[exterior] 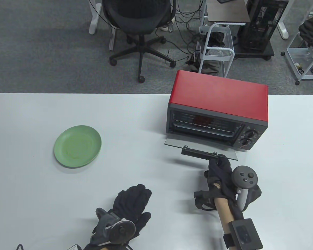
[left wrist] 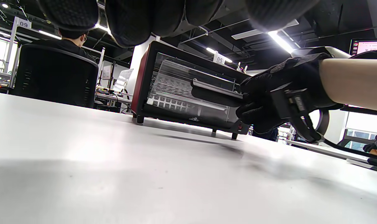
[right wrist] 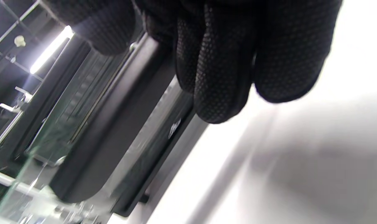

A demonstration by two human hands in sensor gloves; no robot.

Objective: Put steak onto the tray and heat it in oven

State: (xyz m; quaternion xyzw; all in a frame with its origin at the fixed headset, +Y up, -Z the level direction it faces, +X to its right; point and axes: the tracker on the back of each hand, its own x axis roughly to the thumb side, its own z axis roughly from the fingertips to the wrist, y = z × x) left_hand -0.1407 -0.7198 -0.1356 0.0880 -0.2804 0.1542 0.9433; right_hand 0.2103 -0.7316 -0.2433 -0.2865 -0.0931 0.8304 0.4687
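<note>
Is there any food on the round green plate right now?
No, the round green plate lies bare on the white table.

Office-like lab: swivel chair [exterior: 139, 23], carpet, cables, computer tower [exterior: 260, 23].

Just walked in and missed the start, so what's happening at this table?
A person in sensor gloves is working at a red toaster oven. Their right hand grips the handle of its glass door, which hangs partly open. The left hand rests flat on the table. A green plate sits bare to the left. No steak shows clearly.
</note>
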